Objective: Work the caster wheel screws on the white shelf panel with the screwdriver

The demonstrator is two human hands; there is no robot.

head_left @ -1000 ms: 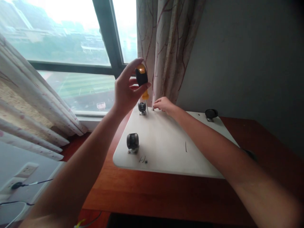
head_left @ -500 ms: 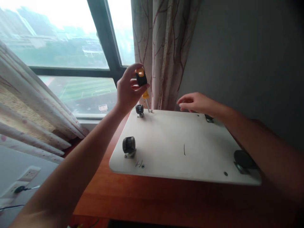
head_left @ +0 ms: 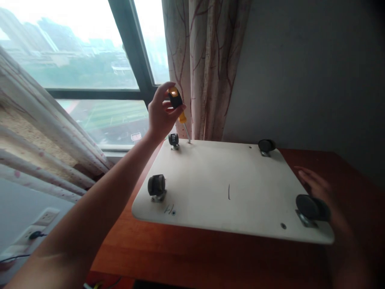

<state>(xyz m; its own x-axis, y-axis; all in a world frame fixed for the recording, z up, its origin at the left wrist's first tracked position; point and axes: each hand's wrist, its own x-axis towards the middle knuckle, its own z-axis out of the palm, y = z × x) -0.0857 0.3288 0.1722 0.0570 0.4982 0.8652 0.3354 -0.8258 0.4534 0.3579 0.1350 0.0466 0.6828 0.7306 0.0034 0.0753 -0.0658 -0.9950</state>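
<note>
Screwdriver [head_left: 176,99]: yellow and black handle inside the left hand [head_left: 164,108], shaft slanting down and to the right below it, tip at a small screw [head_left: 189,141] near the far edge of the board [head_left: 210,172]. Left hand curled around the handle, opened only to its width; one digit over the butt end, another against the lower part.

Right hand [head_left: 315,184]: empty-looking but blurred, fingers loosely extended, just beyond the board's right edge and partly behind the near right caster [head_left: 308,206]. Well apart from the screwdriver. Whether it touches the desk, cannot tell.

Board: white, flat on the reddish desk [head_left: 186,257]. Four casters point up near its corners; far left caster [head_left: 173,139] just beside the screw. Dark pen stroke [head_left: 229,192] near the middle; hole [head_left: 173,212] by the near left corner.

Behind: curtain [head_left: 207,68], window [head_left: 111,116], grey wall [head_left: 300,80].
</note>
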